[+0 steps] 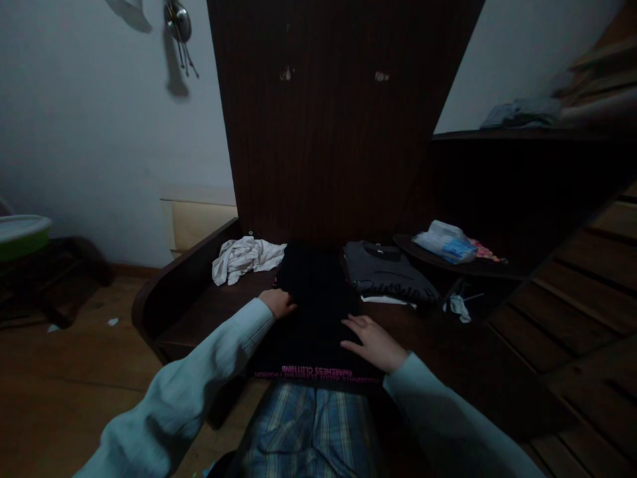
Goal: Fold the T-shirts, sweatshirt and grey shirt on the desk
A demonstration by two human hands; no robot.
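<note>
A black garment [318, 325] lies spread on the dark wooden desk, with pink lettering along its near edge. My left hand [279, 303] is at the garment's left side, its fingers curled together on the cloth; the fingertips are partly hidden. On the right side, my right hand [374, 342] rests flat on the garment with its fingers spread. Behind my left hand sits a crumpled white cloth [243, 257]. A folded dark grey shirt [385, 271] with black lettering lies beyond my right hand.
The dark desk [194, 312] has a raised curved side at left and a tall back panel [328, 146]. A corner shelf [507, 271] at right bears a clear and blue plastic pack [446, 242]. Far left stands a green basin [22, 238].
</note>
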